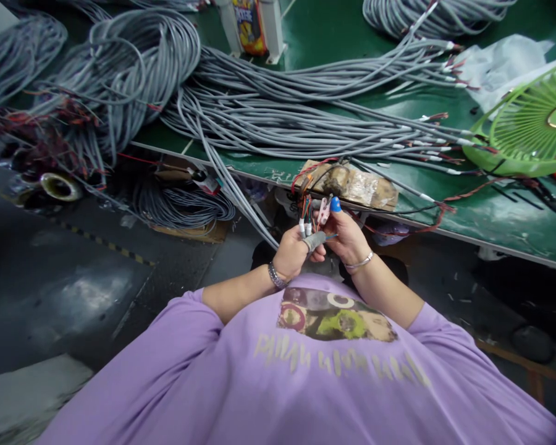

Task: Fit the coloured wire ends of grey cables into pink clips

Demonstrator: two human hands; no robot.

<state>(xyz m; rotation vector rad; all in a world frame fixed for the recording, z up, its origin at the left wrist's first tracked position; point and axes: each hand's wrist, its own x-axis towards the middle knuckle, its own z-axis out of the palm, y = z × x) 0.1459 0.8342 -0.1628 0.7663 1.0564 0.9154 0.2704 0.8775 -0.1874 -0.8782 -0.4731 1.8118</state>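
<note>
Left hand (293, 252): grasping grey cables (262, 230), coloured wires (307, 207) exposed
Right hand (348, 240): at coloured wires, can't tell if gripping
Blue fingertip cover (336, 204): right thumb

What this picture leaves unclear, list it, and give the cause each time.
Head view: part of the gray cables, hidden by the left hand.
Head view: whether the right hand pinches the coloured wires; too small.
Head view: the far side of the green fan, cut off by the right edge.
Head view: the upper coil, cut off by the top edge.
</note>
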